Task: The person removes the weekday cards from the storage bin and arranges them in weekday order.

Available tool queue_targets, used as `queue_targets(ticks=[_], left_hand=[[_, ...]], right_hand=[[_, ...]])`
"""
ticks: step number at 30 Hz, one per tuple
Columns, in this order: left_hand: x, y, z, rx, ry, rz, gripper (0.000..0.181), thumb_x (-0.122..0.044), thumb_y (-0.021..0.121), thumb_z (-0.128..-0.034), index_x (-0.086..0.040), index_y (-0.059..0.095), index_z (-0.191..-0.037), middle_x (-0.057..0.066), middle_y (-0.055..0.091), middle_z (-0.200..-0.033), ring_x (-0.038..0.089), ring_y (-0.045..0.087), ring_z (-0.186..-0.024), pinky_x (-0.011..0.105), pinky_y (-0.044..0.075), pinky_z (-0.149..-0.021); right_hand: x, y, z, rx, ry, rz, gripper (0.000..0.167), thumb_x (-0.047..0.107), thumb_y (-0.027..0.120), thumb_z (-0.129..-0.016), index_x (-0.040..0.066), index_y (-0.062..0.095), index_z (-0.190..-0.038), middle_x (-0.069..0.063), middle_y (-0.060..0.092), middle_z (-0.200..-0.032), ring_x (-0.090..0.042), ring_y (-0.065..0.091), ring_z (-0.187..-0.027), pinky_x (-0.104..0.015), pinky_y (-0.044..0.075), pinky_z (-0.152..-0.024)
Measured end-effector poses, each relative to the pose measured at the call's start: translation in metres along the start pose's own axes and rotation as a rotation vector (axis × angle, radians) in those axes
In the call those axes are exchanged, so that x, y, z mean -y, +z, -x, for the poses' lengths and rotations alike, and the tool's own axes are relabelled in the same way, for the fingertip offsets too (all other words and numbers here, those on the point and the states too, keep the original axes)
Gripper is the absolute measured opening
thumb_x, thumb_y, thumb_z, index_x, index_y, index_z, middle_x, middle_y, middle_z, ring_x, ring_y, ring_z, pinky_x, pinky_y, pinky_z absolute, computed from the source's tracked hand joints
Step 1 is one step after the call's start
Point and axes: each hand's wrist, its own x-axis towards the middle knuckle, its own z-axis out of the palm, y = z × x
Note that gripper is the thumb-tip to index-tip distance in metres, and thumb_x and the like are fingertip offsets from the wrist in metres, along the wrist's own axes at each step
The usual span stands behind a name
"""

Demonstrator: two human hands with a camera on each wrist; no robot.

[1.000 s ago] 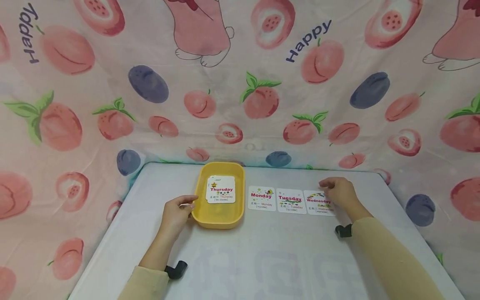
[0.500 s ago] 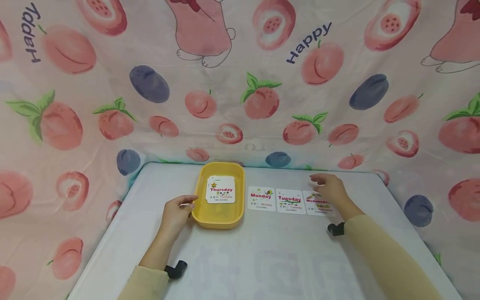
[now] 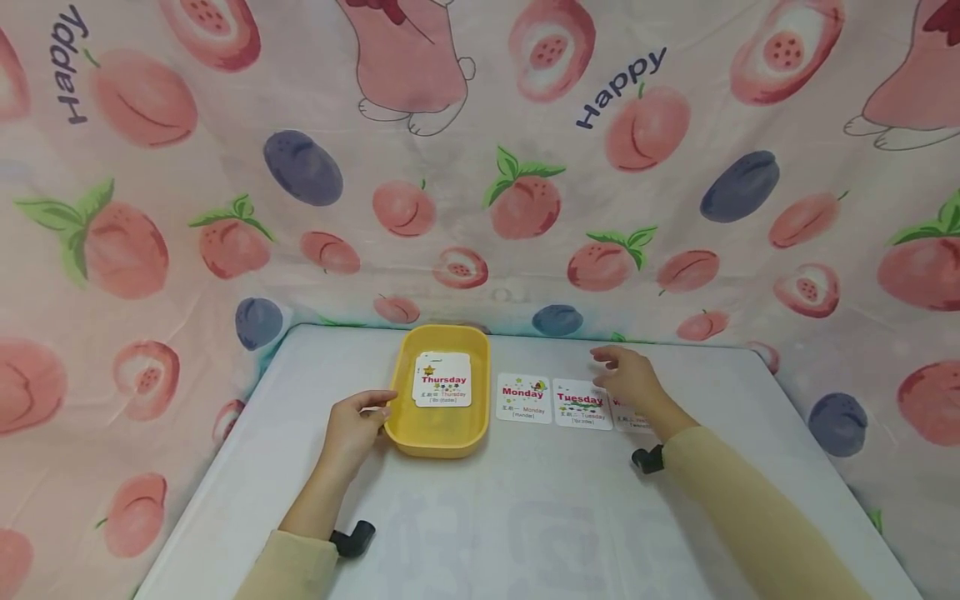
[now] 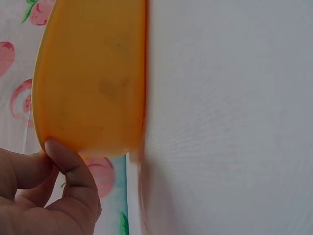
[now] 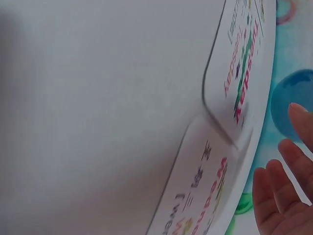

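the tray (image 3: 438,432) is plain yellow, more orange in my left wrist view. the thursday card (image 3: 443,382) is white with a red heading, a gold star (image 3: 429,371) and a scatter of small coloured stars (image 3: 448,387). the monday card (image 3: 522,400), tuesday card (image 3: 582,407) and wednesday card (image 5: 195,191) are white too, headed in red, the tuesday one with a green streak. my sleeves (image 3: 742,500) are plain beige, my wrist mounts (image 3: 352,540) black. the worktop (image 3: 450,533) is white with faint lilac-grey marks; the pale pink cloth (image 3: 450,162) behind carries pink peaches (image 3: 526,208), green leaves (image 3: 52,214) and dark blue plums (image 3: 302,167).
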Motion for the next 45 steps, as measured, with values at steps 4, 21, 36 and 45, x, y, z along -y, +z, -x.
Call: queue_targets(ticks=[4, 21, 36, 45], left_hand=[[0.000, 0.000, 0.000, 0.001, -0.006, 0.006, 0.030, -0.003, 0.063, -0.1045, -0.008, 0.076, -0.131, 0.015, 0.069, -0.139, 0.021, 0.064, -0.095, 0.029, 0.058, -0.078], [-0.002, 0.001, 0.001, -0.007, -0.008, 0.007, 0.031, -0.003, 0.062, -0.1045, -0.008, 0.076, -0.131, 0.015, 0.068, -0.139, 0.022, 0.064, -0.095, 0.027, 0.058, -0.077], [-0.001, 0.001, 0.002, -0.003, -0.011, 0.008, 0.031, -0.003, 0.062, -0.1045, -0.008, 0.076, -0.131, 0.017, 0.068, -0.134, 0.022, 0.063, -0.093, 0.028, 0.058, -0.077], [-0.002, 0.001, 0.002, -0.002, -0.020, 0.013, 0.030, -0.003, 0.062, -0.1049, -0.009, 0.075, -0.132, 0.017, 0.067, -0.133, 0.022, 0.063, -0.094, 0.028, 0.058, -0.076]], right_hand=[[0.010, 0.006, -0.002, 0.015, -0.005, 0.007, 0.059, 0.013, 0.077, -0.098, 0.013, 0.057, -0.153, -0.016, 0.058, -0.156, -0.041, 0.052, -0.144, -0.061, 0.047, -0.118], [0.043, 0.028, -0.003, 0.048, -0.205, 0.182, 0.082, 0.018, 0.091, -0.086, 0.014, 0.050, -0.157, -0.017, 0.047, -0.165, -0.044, 0.036, -0.155, -0.063, 0.036, -0.127], [0.092, 0.044, 0.006, 0.127, -0.274, 0.262, 0.101, 0.032, 0.097, -0.081, 0.022, 0.038, -0.162, -0.015, 0.039, -0.169, -0.043, 0.032, -0.157, -0.071, 0.032, -0.124], [0.122, 0.047, 0.009, 0.136, -0.314, 0.225, 0.096, 0.029, 0.096, -0.082, 0.023, 0.041, -0.160, -0.013, 0.041, -0.167, -0.041, 0.032, -0.156, -0.069, 0.030, -0.126]])
